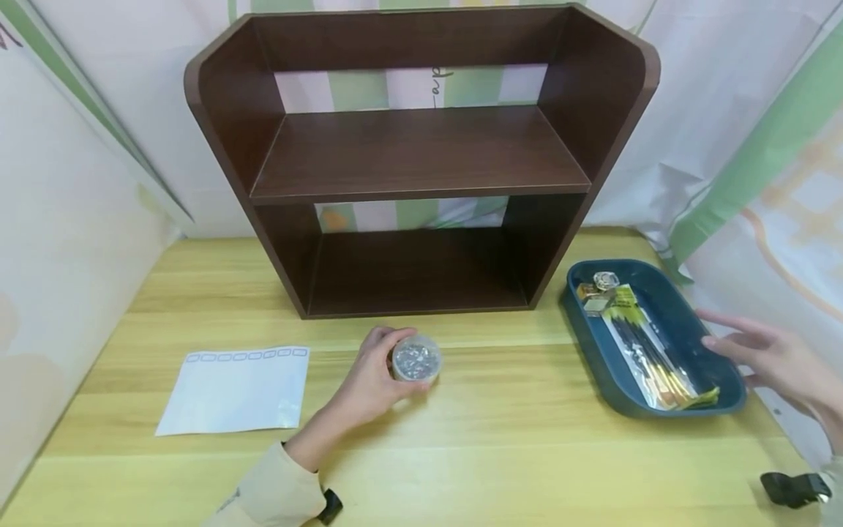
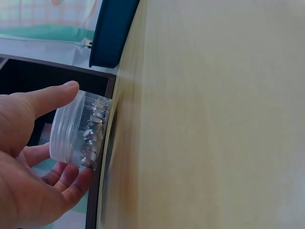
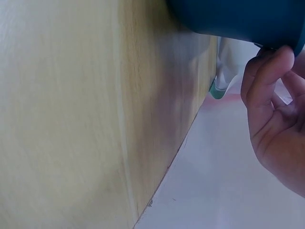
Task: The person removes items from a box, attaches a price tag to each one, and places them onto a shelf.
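Note:
My left hand (image 1: 378,369) grips a clear round tub (image 1: 416,359) by its sides above the middle of the table, in front of the shelf. In the left wrist view the tub (image 2: 78,129) has a ribbed pale lid, and small silver pieces resembling thumbtacks fill its base. At the right side of a dark teal tray (image 1: 596,373), my right hand (image 1: 767,359) has its thumb at the rim and its index finger extended. The tray holds a pack of slim brushes or pens (image 1: 648,351) and a small gold-and-clear item (image 1: 596,298). The right wrist view shows fingertips against the tray (image 3: 238,19).
A dark brown two-level shelf (image 1: 421,150) stands at the back of the table (image 1: 500,454). On the left lies a white sheet (image 1: 237,391) with a row of small printed boxes along its top. Patterned cloth (image 1: 731,146) hangs around the sides and back.

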`<act>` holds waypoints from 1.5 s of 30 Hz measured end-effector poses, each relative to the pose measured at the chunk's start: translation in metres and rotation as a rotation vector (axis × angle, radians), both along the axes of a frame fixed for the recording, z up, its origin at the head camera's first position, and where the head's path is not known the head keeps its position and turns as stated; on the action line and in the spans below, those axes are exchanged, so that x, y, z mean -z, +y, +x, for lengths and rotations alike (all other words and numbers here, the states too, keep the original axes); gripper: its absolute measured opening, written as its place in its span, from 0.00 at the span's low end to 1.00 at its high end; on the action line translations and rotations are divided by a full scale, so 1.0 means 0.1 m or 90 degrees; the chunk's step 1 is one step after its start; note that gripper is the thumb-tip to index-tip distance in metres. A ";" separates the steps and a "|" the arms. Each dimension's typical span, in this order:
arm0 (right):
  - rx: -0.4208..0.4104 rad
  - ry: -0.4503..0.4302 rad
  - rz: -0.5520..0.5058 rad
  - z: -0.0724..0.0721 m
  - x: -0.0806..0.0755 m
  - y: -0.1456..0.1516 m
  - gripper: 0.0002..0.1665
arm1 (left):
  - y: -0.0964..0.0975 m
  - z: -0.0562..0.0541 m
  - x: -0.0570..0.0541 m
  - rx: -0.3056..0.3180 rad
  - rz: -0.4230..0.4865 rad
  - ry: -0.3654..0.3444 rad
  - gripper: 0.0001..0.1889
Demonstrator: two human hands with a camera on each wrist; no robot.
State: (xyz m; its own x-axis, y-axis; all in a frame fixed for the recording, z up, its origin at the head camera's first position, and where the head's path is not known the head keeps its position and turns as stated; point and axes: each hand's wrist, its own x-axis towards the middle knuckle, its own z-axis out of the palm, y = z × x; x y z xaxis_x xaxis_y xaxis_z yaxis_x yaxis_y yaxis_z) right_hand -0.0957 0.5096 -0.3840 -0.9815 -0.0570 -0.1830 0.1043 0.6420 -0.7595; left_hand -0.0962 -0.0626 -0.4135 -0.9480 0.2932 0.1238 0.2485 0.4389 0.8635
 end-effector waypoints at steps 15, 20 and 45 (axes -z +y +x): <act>0.003 -0.005 0.000 0.01 -0.02 -0.01 0.38 | -0.16 -0.03 -0.05 -0.010 -0.027 -0.050 0.42; -0.001 -0.008 -0.006 0.02 -0.03 0.00 0.38 | -0.17 -0.03 -0.06 -0.011 -0.034 -0.061 0.42; 0.005 0.038 0.088 0.02 -0.08 -0.10 0.37 | -0.45 0.04 -0.19 -0.026 0.001 -0.033 0.39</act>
State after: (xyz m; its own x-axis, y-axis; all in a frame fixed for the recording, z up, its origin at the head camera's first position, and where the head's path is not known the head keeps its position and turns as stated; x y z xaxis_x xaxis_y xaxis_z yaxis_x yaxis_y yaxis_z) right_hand -0.0940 0.4997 -0.3763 -0.9913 -0.0270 -0.1291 0.0670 0.7401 -0.6692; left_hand -0.0919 -0.1079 -0.3942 -0.9645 0.2533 0.0752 0.1856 0.4470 0.8751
